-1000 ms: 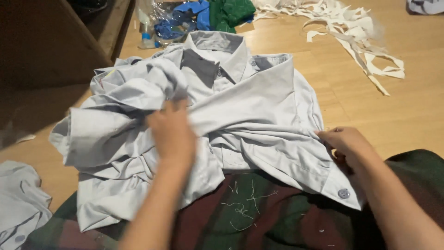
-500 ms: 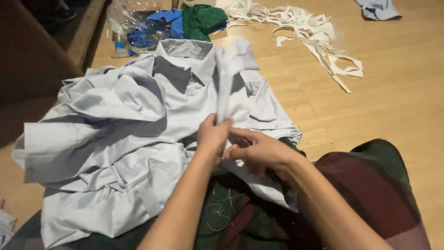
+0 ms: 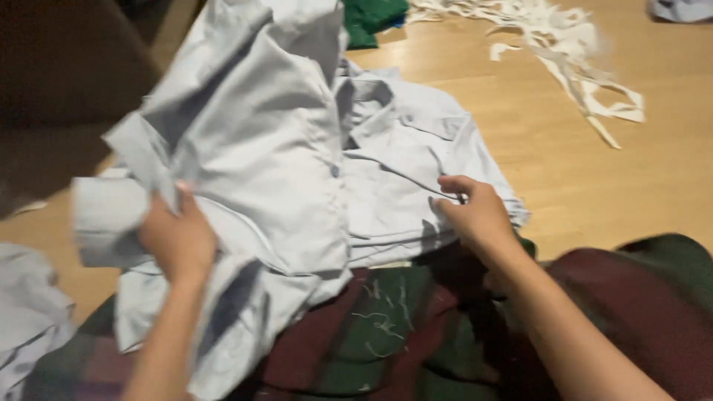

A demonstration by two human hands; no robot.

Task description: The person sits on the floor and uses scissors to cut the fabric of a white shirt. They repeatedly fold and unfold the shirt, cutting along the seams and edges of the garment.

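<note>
Seen from the head camera, a pale blue button-up shirt [image 3: 297, 171] lies partly spread on a wooden floor [image 3: 564, 186] and partly over a dark green and maroon checked cloth [image 3: 386, 334] nearest the viewer. The left hand [image 3: 177, 239] is closed on a bunched fold of the shirt's left side, close to a rolled cuff [image 3: 104, 223], and lifts that half so that it stands up and hangs over the middle of the garment. The right hand [image 3: 475, 212] rests on the shirt's other half, fingers curled and pressing the fabric flat near its lower edge; whether it pinches the cloth or only presses on it cannot be told. The collar [image 3: 364, 93] points away from the viewer, and a row of small buttons [image 3: 335, 171] runs down the raised front panel.

Beyond the shirt, at the top right, a tangle of white cloth strips [image 3: 564, 44] lies on the floor, well apart from both hands. A piece of green fabric [image 3: 371, 18] shows just past the collar at the top edge. At the lower left corner a further heap of pale blue cloth [image 3: 26, 319] rests on the floor, near the left forearm but not touching it. The upper left of the view is dark brown and too dim to identify. The whole view is slightly blurred.
</note>
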